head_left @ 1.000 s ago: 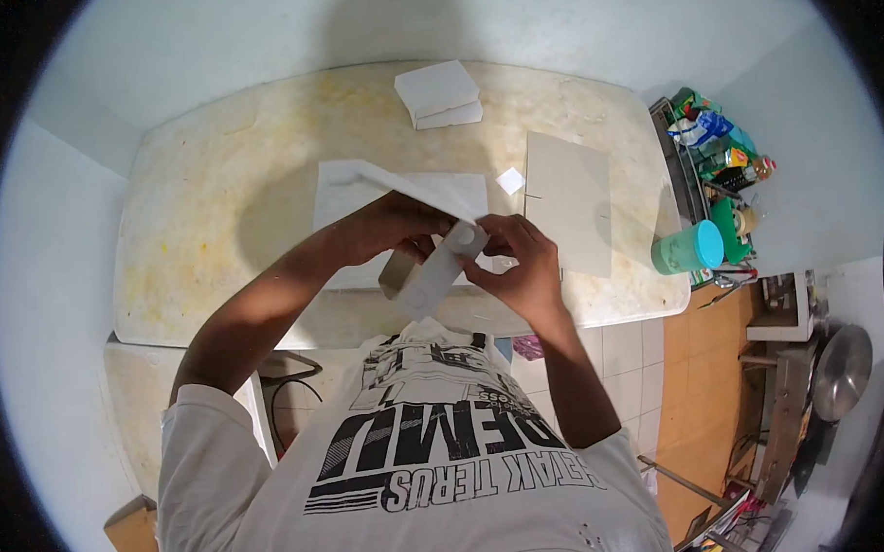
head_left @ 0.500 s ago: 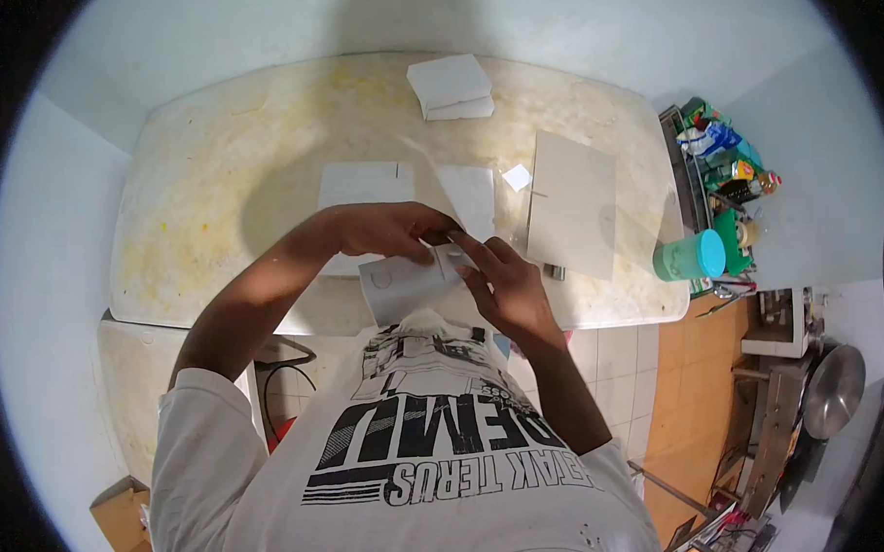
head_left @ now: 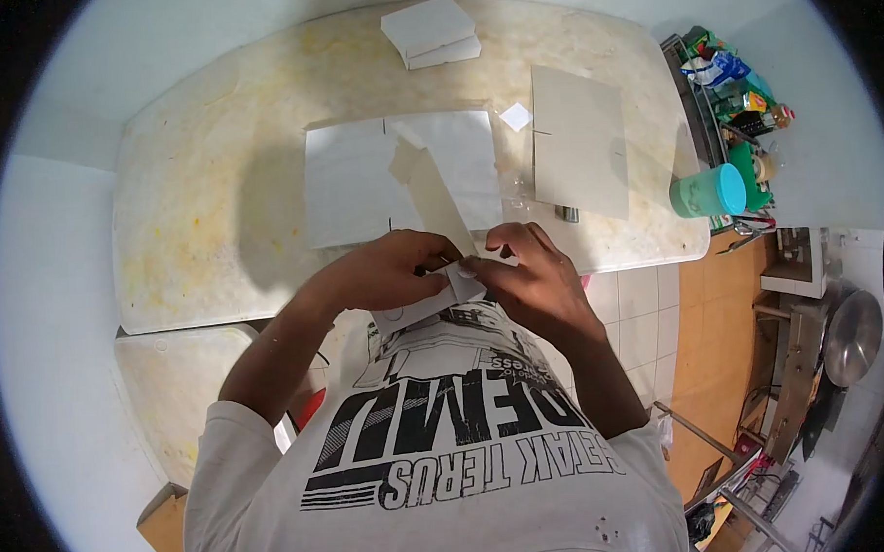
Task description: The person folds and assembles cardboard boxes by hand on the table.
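Observation:
Close in front of my chest, both hands hold a partly folded white cardboard piece (head_left: 437, 190). Its long beige-white flap sticks up away from me, over the table. My left hand (head_left: 395, 270) is closed on the left part, thumb on the near white panel. At the right end, the thumb and fingertips of my right hand (head_left: 540, 284) pinch the edge near a fold; its index finger is bent up. Behind the piece lies a large white sheet (head_left: 346, 182) with short black marks at its edges. Some of the piece's folds are hidden by my fingers.
Stacked white boxes (head_left: 431, 31) sit at the table's back edge. To the right are a grey cardboard sheet (head_left: 581, 140), a small white square (head_left: 515, 117) and a small metallic object (head_left: 567, 214). A green tumbler (head_left: 702, 191) stands at the right edge beside a rack of packets (head_left: 722, 70).
My view has tilted, so the table sits higher in the frame. The held piece has turned, its flap now showing broadly. My right index finger has lifted, and more of the white sheet shows.

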A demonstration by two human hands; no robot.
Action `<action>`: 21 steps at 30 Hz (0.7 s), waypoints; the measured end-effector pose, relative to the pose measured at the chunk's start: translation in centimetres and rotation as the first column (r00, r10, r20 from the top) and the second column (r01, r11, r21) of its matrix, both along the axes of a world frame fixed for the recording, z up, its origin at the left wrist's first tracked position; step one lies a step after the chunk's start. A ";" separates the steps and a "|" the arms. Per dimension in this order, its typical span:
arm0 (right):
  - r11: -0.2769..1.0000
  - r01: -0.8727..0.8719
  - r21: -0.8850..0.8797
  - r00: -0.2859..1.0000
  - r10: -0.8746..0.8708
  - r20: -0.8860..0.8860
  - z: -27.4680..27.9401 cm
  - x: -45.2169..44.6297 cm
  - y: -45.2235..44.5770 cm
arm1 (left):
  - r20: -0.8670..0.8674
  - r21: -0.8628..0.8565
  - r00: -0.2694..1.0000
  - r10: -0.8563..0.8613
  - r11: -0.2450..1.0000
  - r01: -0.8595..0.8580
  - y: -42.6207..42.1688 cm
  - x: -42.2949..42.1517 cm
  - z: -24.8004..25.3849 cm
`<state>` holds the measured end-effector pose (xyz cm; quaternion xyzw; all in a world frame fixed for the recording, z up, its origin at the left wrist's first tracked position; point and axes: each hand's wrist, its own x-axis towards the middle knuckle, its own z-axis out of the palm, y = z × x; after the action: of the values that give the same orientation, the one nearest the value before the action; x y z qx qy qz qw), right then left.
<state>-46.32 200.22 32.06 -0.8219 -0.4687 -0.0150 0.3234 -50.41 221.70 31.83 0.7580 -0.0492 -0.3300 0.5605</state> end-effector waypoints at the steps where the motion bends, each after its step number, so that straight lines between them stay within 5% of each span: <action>1: 1.000 -0.013 0.021 1.000 0.013 0.020 -0.7 -0.1 0.0 | 0.008 -0.016 0.999 0.037 0.999 -0.037 -0.2 -0.4 -0.4; 7: 0.984 0.040 0.176 0.999 -0.044 0.017 -4.4 -0.9 0.4 | 0.146 0.139 0.984 0.106 0.982 -0.126 -0.2 -1.0 -0.5; 13: 0.983 0.180 -0.048 0.922 -0.185 -0.340 -3.1 -1.3 1.6 | 0.257 0.328 0.952 0.166 0.912 -0.247 -0.7 -1.0 -1.0; 21: 0.959 0.246 0.139 0.969 -0.247 -0.011 -4.4 1.5 3.4 | 0.445 0.113 0.764 0.466 0.818 -0.565 -3.3 -0.4 -3.5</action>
<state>-44.83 203.62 27.65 -0.8492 -0.3615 -0.0907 0.3741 -50.81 218.37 28.32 0.8544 0.0900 -0.0042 0.5118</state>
